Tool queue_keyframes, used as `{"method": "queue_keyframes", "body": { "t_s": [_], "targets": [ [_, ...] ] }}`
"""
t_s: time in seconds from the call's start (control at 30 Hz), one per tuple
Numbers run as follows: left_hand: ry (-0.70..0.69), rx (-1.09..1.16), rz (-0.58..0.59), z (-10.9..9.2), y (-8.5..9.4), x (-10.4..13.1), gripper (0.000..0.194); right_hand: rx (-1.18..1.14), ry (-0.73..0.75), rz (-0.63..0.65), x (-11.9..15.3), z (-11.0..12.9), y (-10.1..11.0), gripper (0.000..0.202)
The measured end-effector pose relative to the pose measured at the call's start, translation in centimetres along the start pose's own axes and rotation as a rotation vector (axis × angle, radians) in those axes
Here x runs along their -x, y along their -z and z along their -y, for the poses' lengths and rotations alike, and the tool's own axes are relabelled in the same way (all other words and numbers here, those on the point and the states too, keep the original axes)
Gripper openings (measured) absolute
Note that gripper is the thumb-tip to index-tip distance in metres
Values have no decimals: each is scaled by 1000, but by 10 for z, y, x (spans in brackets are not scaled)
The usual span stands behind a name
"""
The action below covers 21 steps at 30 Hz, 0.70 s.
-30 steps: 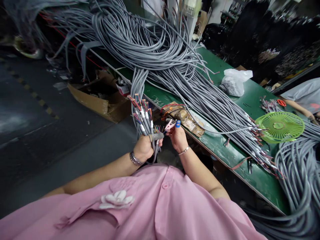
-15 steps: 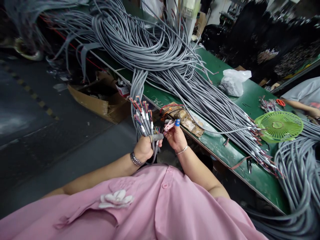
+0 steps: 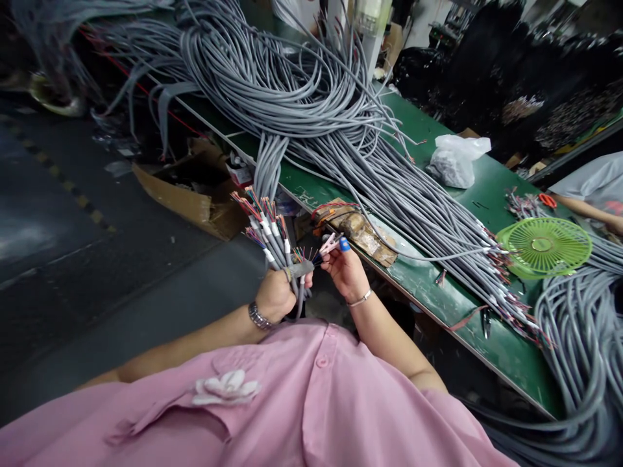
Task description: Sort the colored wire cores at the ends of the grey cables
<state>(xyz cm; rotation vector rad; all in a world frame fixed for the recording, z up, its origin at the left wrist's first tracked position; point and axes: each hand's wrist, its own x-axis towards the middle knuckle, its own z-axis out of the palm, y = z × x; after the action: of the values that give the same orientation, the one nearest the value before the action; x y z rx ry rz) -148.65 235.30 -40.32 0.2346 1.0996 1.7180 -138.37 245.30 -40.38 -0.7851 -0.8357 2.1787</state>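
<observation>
My left hand [image 3: 276, 293] is closed round a bunch of grey cables [image 3: 278, 250]. Their stripped ends fan upward, with white bands below red, blue and other coloured cores. A grey sleeve, apparently on the thumb, lies across the bunch. Just to the right, my right hand [image 3: 346, 275] pinches a small pink clip-like tool [image 3: 329, 244], its tip close to thin dark wires [image 3: 315, 257] beside the left thumb. Whether the tool grips those wires is too small to tell. A blue cover [image 3: 344, 244] sits on one right fingertip.
Long grey cables [image 3: 272, 97] heap across the green table [image 3: 516, 363]. On it lie a taped cardboard piece [image 3: 370, 233], a plastic bag [image 3: 455, 162], a green fan [image 3: 542, 245] and orange-handled scissors [image 3: 548, 200]. A co-worker's arm [image 3: 584, 207] reaches in at right. A cardboard box [image 3: 185, 198] stands on the floor.
My left hand and the cable bunch have shifted slightly left and tilted that way. The right hand, with the pink tool, has moved slightly right, and dark wires now show between the hands.
</observation>
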Motion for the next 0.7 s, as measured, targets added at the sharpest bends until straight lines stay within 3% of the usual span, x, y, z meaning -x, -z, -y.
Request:
{"method": "queue_keyframes", "body": {
  "t_s": [0.5,0.7],
  "targets": [
    [9,50,-25,2,-3,-5,15,85,31,87,-9,-6,6,48],
    [17,31,-58,2,-5,-6,13,-6,-15,9,-16,-6,2,38]
  ]
}}
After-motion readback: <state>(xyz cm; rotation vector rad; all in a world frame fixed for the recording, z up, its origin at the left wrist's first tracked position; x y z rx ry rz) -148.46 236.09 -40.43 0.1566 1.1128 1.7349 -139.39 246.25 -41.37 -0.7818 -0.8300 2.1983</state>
